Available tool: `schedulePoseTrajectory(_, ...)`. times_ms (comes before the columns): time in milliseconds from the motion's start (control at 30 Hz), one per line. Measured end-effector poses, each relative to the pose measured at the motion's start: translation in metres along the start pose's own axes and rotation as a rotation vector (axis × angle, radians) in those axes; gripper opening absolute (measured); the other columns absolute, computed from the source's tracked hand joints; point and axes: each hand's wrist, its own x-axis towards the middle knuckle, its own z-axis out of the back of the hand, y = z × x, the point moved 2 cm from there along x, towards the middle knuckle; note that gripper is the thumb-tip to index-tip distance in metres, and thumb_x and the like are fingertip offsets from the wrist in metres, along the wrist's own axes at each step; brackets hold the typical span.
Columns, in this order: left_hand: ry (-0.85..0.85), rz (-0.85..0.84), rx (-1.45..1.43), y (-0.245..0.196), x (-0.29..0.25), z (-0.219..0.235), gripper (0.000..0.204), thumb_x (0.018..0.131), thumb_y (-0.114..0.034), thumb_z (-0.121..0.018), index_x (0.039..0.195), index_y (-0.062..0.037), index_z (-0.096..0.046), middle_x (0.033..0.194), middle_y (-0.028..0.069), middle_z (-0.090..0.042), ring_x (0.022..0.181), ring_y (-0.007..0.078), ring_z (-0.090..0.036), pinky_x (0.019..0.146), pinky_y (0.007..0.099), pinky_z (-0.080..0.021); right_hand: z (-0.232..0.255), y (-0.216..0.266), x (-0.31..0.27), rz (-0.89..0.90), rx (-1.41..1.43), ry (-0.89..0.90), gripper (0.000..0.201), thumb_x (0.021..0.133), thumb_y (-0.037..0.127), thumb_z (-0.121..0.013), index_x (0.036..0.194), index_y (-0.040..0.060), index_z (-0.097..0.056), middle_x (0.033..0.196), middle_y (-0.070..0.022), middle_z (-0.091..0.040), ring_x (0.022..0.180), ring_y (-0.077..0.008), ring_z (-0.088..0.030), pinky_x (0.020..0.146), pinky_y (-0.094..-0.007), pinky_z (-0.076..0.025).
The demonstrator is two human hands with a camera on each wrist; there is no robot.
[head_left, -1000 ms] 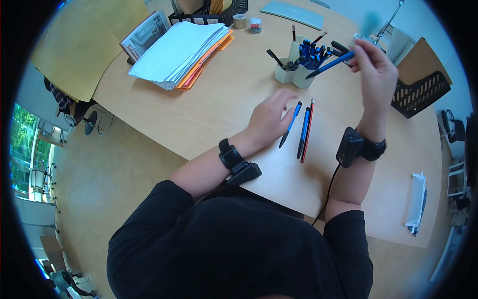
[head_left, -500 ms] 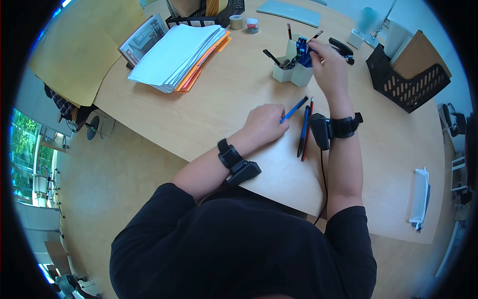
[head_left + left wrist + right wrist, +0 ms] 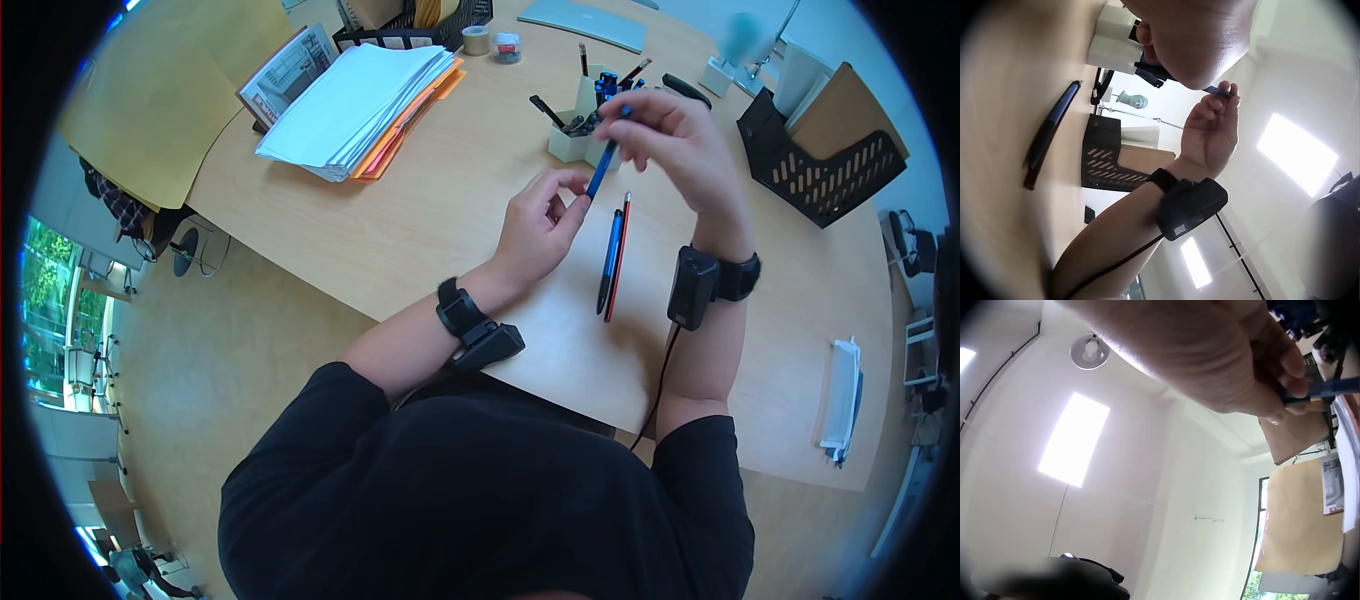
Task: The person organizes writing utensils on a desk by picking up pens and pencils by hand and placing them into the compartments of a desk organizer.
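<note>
A blue pen point(image 3: 604, 168) is held up at a slant between the two hands, over the table. My left hand point(image 3: 541, 222) pinches its lower end between thumb and fingers. At the upper end, the thumb and fingertips of my right hand point(image 3: 683, 150) grip it; the right wrist view also shows the pen point(image 3: 1335, 388) at those fingertips. On the table below lie another blue pen point(image 3: 609, 262) and a red pencil point(image 3: 621, 258), side by side. Behind the hands stands a pale pen holder point(image 3: 568, 149) with several pens and pencils, partly hidden by the right hand.
A paper stack point(image 3: 350, 110) with orange folders lies at the left. A black file holder point(image 3: 815, 175) stands at the right, and a clear packet point(image 3: 842, 395) lies near the right edge. Farther back are a tape roll point(image 3: 476, 41), a small jar point(image 3: 507, 48) and a laptop point(image 3: 585, 25).
The left hand has picked up a blue pen from the table. The right hand put its pen at the holder, then came back toward the left hand and took the picked-up pen's upper end.
</note>
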Motion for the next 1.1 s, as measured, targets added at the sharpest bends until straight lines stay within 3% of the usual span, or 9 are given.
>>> schedulePoseTrajectory(100, -0.124, -0.037, 0.097, -0.008, -0.002, -0.001, 0.017, 0.088, -0.006, -0.061, 0.103, -0.0011, -0.058, 0.072, -0.0002, -0.058, 0.059, 0.0017, -0.050, 0.052, 0.0182, -0.039, 0.018, 0.009, -0.005, 0.110, -0.054, -0.309, 0.018, 0.084, 0.009, -0.065, 0.099, -0.0006, -0.066, 0.083, -0.0046, -0.068, 0.067, -0.0066, -0.059, 0.058, -0.0196, -0.046)
schedulePoseTrajectory(167, 0.154, 0.045, 0.268, -0.004, -0.005, -0.005, 0.012, 0.084, -0.010, -0.060, 0.095, -0.0058, -0.063, 0.084, 0.0088, -0.065, 0.062, 0.0201, -0.060, 0.056, 0.0321, -0.047, 0.028, 0.010, -0.009, 0.229, -0.087, -0.586, 0.016, 0.085, 0.009, -0.065, 0.098, -0.0006, -0.066, 0.081, -0.0050, -0.068, 0.070, -0.0081, -0.062, 0.060, -0.0199, -0.048)
schedulePoseTrajectory(200, 0.152, 0.044, 0.268, -0.004, -0.007, -0.007, 0.012, 0.084, -0.010, -0.060, 0.095, -0.0058, -0.063, 0.084, 0.0088, -0.065, 0.062, 0.0201, -0.060, 0.056, 0.0321, -0.047, 0.027, 0.008, -0.007, 0.231, -0.087, -0.585, 0.016, 0.085, 0.009, -0.065, 0.098, -0.0006, -0.066, 0.081, -0.0050, -0.068, 0.070, -0.0081, -0.062, 0.060, -0.0199, -0.048)
schedulePoseTrajectory(300, 0.497, -0.275, 0.429, 0.000, -0.021, -0.024, 0.014, 0.085, -0.016, -0.058, 0.095, -0.0095, -0.065, 0.085, 0.0080, -0.066, 0.073, 0.0287, -0.063, 0.063, 0.0375, -0.050, 0.024, -0.013, 0.004, 0.293, -0.300, -0.781, 0.017, 0.085, 0.011, -0.066, 0.099, 0.0027, -0.067, 0.075, -0.0072, -0.068, 0.066, -0.0101, -0.064, 0.061, -0.0239, -0.051)
schedulePoseTrajectory(433, 0.822, -0.008, 0.621, -0.010, -0.023, -0.031, 0.017, 0.086, -0.026, -0.055, 0.082, -0.0110, -0.062, 0.079, 0.0062, -0.065, 0.076, 0.0278, -0.064, 0.065, 0.0392, -0.050, 0.011, -0.045, 0.019, 0.248, -0.590, -0.742, 0.024, 0.082, 0.012, -0.066, 0.106, 0.0117, -0.067, 0.080, -0.0156, -0.067, 0.071, -0.0251, -0.066, 0.064, -0.0329, -0.052)
schedulePoseTrajectory(600, 0.662, -0.055, 0.772, -0.003, -0.022, -0.024, 0.020, 0.084, -0.029, -0.058, 0.076, -0.0102, -0.061, 0.074, 0.0068, -0.065, 0.072, 0.0285, -0.064, 0.063, 0.0405, -0.050, 0.011, -0.056, 0.017, 0.123, -0.981, -0.645, 0.031, 0.082, 0.016, -0.063, 0.113, 0.0155, -0.064, 0.091, -0.0105, -0.067, 0.087, -0.0283, -0.060, 0.071, -0.0413, -0.049)
schedulePoseTrajectory(667, 0.574, -0.093, 0.769, -0.003, -0.021, -0.022, 0.022, 0.084, -0.030, -0.059, 0.075, -0.0095, -0.060, 0.073, 0.0077, -0.064, 0.069, 0.0294, -0.063, 0.062, 0.0406, -0.050, 0.012, -0.055, 0.016, 0.259, -1.120, -0.583, 0.031, 0.082, 0.016, -0.063, 0.113, 0.0127, -0.064, 0.096, -0.0111, -0.066, 0.086, -0.0293, -0.060, 0.074, -0.0398, -0.049)
schedulePoseTrajectory(1000, 0.525, 0.397, 0.895, 0.005, -0.001, 0.002, 0.028, 0.075, -0.033, -0.064, 0.064, -0.0069, -0.060, 0.060, 0.0097, -0.062, 0.058, 0.0274, -0.062, 0.057, 0.0384, -0.049, 0.023, -0.016, 0.003, 0.165, -0.848, -0.673, 0.031, 0.083, 0.018, -0.062, 0.113, 0.0074, -0.064, 0.093, -0.0167, -0.066, 0.076, -0.0291, -0.063, 0.071, -0.0367, -0.050)
schedulePoseTrajectory(1100, 0.550, 0.475, 0.858, 0.008, 0.002, 0.007, 0.025, 0.073, -0.028, -0.063, 0.060, -0.0076, -0.060, 0.053, 0.0061, -0.061, 0.052, 0.0222, -0.062, 0.054, 0.0341, -0.049, 0.032, -0.003, -0.004, 0.221, -0.706, -0.807, 0.030, 0.085, 0.018, -0.061, 0.113, 0.0075, -0.065, 0.090, -0.0098, -0.070, 0.067, -0.0179, -0.064, 0.065, -0.0303, -0.050)
